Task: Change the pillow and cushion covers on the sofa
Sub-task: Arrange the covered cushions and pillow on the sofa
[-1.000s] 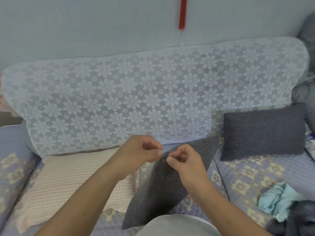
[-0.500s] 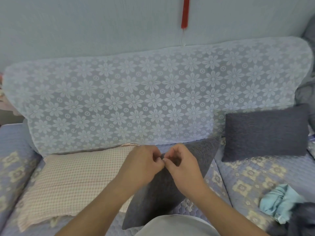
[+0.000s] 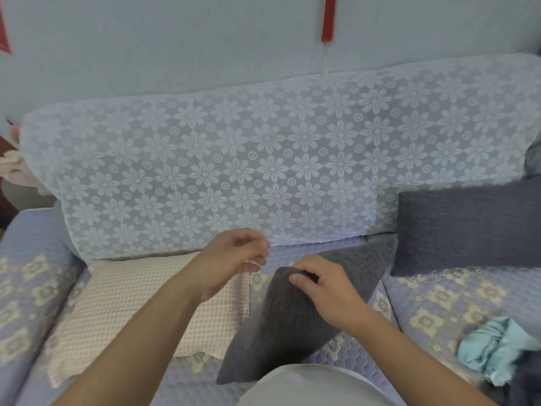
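light: soft, even, cool bluish cast | shadows: faint | glare: none | blur: slight on left hand | edges: wide-angle bowing

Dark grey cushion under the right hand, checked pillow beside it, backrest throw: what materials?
Dark grey cushion: looks like coarse woven or knit fabric, matte, with a fine ribbed texture; fibre unclear.
Checked pillow: thin woven cloth, likely cotton-type, with a small pink-and-white check and soft creases.
Backrest throw: sheer lace-like fabric with a repeating flower pattern, probably synthetic.
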Demonstrator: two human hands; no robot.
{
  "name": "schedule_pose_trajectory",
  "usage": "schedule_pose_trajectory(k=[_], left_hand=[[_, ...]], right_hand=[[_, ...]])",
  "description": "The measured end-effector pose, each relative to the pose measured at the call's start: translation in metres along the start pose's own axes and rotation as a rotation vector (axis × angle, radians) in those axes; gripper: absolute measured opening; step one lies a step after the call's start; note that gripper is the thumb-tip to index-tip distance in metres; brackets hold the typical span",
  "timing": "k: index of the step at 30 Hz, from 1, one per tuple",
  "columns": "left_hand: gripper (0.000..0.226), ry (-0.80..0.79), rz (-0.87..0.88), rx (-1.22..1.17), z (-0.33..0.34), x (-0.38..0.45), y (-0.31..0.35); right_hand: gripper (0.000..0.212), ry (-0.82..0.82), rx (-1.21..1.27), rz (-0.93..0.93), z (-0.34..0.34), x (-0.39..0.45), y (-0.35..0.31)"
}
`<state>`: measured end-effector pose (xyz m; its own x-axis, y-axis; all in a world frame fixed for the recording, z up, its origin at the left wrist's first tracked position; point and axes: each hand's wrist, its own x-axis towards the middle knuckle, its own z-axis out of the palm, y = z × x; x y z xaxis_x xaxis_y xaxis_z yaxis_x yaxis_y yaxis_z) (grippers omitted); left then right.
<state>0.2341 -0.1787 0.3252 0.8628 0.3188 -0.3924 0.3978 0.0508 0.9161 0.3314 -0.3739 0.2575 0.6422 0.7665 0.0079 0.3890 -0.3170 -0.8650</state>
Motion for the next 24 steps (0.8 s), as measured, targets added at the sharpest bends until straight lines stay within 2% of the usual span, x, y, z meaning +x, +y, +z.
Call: schedule_pose_trajectory(k=[4,8,16,21,24], left_hand=[[0.016,0.018,0.127,0.266,0.020,-0.012,-0.014],[0.020,0.149,0.219,0.476,0.032,-0.010,-0.023],[0.021,0.335,0.208,0.378,0.037,-0.012,-0.035],[0.028,0.409,0.359,0.481,0.047,-0.009,-0.046],[0.021,0.404,0.273,0.248,0.053,-0.009,-0.047]], right_hand=[[0.015,0.039,0.036,0.046,0.004,0.003,-0.006],[0.014,0.054,0.023,0.029,0.011,0.006,-0.010],[0.009,0.096,0.055,0.010,0.008,0.007,-0.010],[0.006,0.107,0.055,0.032,0.009,0.005,-0.011],[0.004,0.122,0.081,0.043,0.009,0.005,-0.010]])
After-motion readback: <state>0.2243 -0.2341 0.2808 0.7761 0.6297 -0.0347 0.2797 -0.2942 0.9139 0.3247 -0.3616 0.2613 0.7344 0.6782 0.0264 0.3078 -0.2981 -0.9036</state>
